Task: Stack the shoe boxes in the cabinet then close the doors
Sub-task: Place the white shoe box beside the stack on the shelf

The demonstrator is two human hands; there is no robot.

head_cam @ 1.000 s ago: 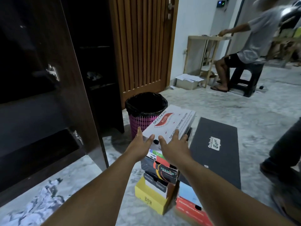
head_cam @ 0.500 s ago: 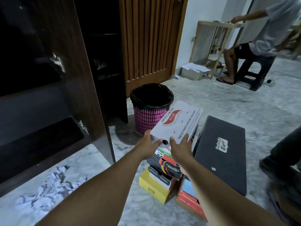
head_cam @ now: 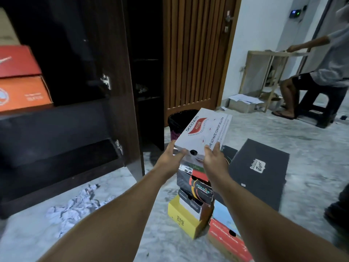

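Far to the left of the hands, two orange boxes are already stacked in the open cabinet. The left hand is clamped on the near left corner of the white shoe box. The right hand is clamped on its near right corner. A second ago the white shoe box was lying on the pile of boxes; now it has been lifted clear and is held just above the pile. It can next be carried left into the cabinet. More boxes are left on the floor below the hands, so the doors cannot be closed yet.
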